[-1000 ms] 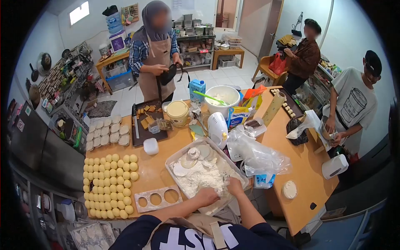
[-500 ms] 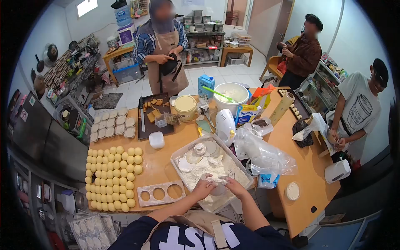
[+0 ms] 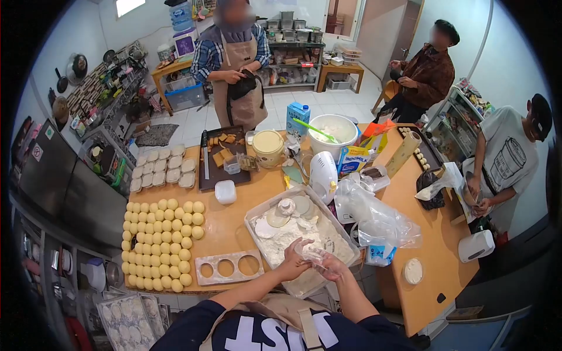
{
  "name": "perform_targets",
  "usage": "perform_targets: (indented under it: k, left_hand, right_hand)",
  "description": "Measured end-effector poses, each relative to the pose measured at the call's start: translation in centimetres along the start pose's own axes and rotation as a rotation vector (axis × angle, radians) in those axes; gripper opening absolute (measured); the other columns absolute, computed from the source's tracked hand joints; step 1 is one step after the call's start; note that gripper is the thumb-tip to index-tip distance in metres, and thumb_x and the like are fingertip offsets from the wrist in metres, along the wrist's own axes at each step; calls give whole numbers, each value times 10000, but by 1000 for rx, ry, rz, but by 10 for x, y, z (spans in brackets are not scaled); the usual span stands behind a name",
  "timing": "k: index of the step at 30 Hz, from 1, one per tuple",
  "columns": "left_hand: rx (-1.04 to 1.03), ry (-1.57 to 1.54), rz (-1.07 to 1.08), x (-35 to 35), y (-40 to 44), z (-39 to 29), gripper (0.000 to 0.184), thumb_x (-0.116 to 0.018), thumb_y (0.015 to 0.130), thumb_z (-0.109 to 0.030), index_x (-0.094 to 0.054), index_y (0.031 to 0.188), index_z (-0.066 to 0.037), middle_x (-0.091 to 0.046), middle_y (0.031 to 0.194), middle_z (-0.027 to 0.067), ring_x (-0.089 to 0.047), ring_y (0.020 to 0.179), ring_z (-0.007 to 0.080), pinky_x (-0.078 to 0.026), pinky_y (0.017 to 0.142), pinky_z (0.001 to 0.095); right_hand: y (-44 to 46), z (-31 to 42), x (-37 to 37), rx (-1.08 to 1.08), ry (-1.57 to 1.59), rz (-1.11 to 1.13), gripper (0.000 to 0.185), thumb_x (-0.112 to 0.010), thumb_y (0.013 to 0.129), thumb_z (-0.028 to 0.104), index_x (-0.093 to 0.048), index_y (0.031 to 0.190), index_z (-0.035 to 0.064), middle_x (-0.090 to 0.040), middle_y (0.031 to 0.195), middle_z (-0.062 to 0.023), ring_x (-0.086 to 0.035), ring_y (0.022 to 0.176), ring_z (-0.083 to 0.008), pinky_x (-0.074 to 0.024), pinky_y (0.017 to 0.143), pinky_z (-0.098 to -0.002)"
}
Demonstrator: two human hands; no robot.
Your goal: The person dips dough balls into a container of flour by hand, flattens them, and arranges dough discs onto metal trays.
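Over the front of a flour-filled tray (image 3: 252,224), my left hand (image 3: 294,259) and my right hand (image 3: 331,267) are close together, both dusted white. Between them is a soft white floury piece (image 3: 310,253), looking like dough and partly hidden by the fingers. My left fingers curl around its left side. My right fingers close on it from the right. Loose white flour (image 3: 287,241) lies heaped beneath, with several pale discs (image 3: 277,219) and a small white knob-topped tool (image 3: 286,206) at the tray's back.
Rows of yellow balls (image 3: 167,245) and a three-hole board (image 3: 229,268) lie to the left. A hand mixer (image 3: 322,175), a plastic bag (image 3: 374,213) and a white bucket (image 3: 332,133) stand beyond the tray. Three people are around the table, including one in an apron (image 3: 237,76).
My hands have come closer together and turned around the white piece, my right hand now palm up. The camera view has shifted slightly.
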State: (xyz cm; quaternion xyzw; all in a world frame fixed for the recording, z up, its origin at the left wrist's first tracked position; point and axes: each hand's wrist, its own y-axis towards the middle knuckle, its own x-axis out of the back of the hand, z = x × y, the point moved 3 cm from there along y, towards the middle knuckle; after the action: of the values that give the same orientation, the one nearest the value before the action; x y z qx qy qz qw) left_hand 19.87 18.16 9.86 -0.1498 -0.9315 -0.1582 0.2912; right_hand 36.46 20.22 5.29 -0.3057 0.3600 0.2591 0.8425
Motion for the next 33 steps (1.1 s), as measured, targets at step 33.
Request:
perform_targets:
  k: [33]
  left_hand:
    - [35,109,52,33,28,18,321,-599,837,-176,-566,1110,-10,-640,972,148,-604,899,355,-468,778,383]
  right_hand:
    - [16,35,-43,389,-1266,-275,328,-526,772,-73,-552,1088,13,-589,924,-94,-560,912,-140,-451,807,-263]
